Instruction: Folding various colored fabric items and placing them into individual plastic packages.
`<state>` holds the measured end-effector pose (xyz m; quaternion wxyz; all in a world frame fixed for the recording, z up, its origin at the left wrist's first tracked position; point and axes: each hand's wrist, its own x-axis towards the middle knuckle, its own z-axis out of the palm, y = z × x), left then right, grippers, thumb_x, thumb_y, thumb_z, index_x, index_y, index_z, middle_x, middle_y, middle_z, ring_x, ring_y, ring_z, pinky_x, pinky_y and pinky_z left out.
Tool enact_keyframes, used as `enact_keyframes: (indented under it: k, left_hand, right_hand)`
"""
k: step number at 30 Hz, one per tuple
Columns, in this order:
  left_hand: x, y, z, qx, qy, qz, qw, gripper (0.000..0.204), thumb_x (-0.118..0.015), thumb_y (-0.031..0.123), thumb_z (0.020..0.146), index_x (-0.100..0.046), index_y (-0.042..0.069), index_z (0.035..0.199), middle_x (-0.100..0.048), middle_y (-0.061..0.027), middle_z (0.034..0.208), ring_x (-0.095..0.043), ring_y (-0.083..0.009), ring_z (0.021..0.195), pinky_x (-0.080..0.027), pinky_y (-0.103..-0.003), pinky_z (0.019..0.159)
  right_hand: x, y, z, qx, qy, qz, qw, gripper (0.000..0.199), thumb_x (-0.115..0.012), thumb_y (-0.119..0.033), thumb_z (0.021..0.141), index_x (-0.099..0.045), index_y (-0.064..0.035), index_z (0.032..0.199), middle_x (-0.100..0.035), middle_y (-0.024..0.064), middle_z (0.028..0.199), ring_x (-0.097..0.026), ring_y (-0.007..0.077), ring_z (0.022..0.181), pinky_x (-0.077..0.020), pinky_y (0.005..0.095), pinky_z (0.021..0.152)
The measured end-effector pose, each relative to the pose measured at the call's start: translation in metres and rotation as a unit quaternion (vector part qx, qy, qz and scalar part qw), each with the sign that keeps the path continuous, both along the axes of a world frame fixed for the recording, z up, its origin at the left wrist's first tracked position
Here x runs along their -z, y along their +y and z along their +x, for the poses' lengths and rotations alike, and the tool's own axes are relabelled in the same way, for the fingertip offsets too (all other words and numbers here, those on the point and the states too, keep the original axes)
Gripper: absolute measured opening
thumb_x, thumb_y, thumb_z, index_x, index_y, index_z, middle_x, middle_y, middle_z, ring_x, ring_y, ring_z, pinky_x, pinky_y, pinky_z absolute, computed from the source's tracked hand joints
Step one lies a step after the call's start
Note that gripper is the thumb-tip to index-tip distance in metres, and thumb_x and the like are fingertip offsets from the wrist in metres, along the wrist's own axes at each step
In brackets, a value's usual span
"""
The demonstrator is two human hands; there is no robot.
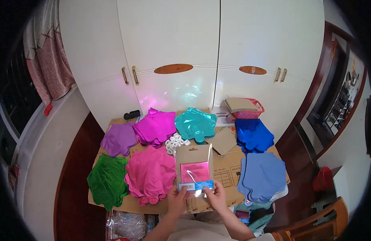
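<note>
Cardboard-covered table, both hands pinching clear packet, pink foil inside

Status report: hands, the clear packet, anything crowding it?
Left hand and right hand grip clear packet at its bottom edge. Pink foil stack close left. Nothing blocking.

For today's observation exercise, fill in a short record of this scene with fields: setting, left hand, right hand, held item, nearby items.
setting: cardboard sheet on the floor before white cupboards
left hand: left hand grips the packet's lower left edge
right hand: right hand grips its lower right edge
held item: clear packet with a pink foil piece inside, card top, blue strip at the bottom
nearby items: pink foil stack, green foil stack, light blue stack, white rings
</note>
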<state>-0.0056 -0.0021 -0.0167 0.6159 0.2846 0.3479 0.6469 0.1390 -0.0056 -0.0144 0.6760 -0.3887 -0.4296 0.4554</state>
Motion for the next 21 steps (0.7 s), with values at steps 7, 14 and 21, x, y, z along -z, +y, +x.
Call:
enact_keyframes:
  k: [7,14,21]
  left_hand:
    - [-0.01,0.003,-0.02,0.08,0.532,-0.037,0.842,0.031,-0.065,0.03,0.085,-0.061,0.002,0.073,-0.063,-0.0079,0.07,-0.061,-0.0161,0.062,-0.049,-0.032,0.057]
    - [-0.008,0.006,-0.013,0.05,0.775,0.165,0.608,0.046,-0.064,0.049,0.078,-0.06,0.004,0.069,-0.058,-0.0104,0.069,-0.059,-0.0284,0.068,-0.048,-0.04,0.058]
    - [-0.03,0.079,0.031,0.015,0.742,0.42,0.522,0.016,-0.061,0.023,0.075,-0.062,0.008,0.08,-0.057,-0.006,0.082,-0.057,-0.0237,0.083,-0.049,-0.036,0.066]
  right_hand:
    - [0.001,-0.013,0.034,0.024,-0.36,-0.048,0.931,0.03,-0.071,-0.013,0.079,-0.065,-0.0066,0.108,-0.062,0.0101,0.081,-0.06,0.0169,0.072,-0.047,0.0272,0.063]
    - [0.004,-0.03,0.05,0.034,-0.481,-0.069,0.873,0.025,-0.068,-0.025,0.081,-0.066,-0.0109,0.101,-0.062,0.0123,0.074,-0.062,0.0264,0.064,-0.0499,0.0362,0.059]
    - [-0.025,-0.023,0.055,0.004,-0.669,-0.008,0.743,0.03,-0.068,-0.024,0.077,-0.064,-0.0095,0.102,-0.062,0.0108,0.105,-0.059,0.0265,0.1,-0.0502,0.04,0.077]
